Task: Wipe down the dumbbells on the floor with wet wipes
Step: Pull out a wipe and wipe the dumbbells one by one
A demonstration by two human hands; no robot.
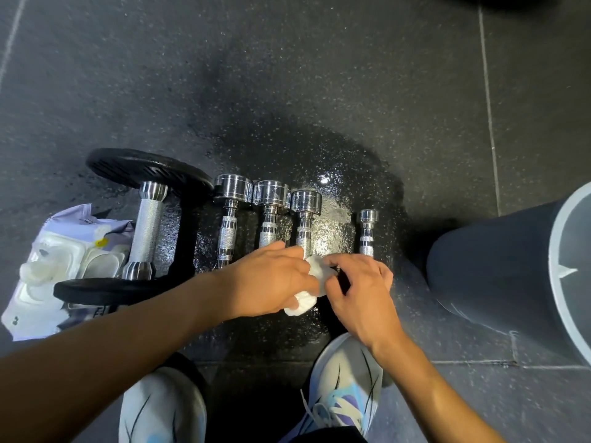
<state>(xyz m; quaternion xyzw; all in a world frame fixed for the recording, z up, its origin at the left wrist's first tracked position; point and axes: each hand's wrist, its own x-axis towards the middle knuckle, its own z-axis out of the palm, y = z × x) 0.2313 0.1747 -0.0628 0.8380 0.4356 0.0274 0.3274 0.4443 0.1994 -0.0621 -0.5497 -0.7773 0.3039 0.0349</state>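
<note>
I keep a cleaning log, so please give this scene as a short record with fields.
floor: dark, wet around the dumbbells
large dumbbell: black plates, far left
chrome dumbbells: three side by side
small dumbbell: apart, right of them
wet wipe: white, crumpled, between both hands
left hand: grips the wet wipe
right hand: fingers pinch the wet wipe
wipes pack: far left
bin: grey, right
</note>
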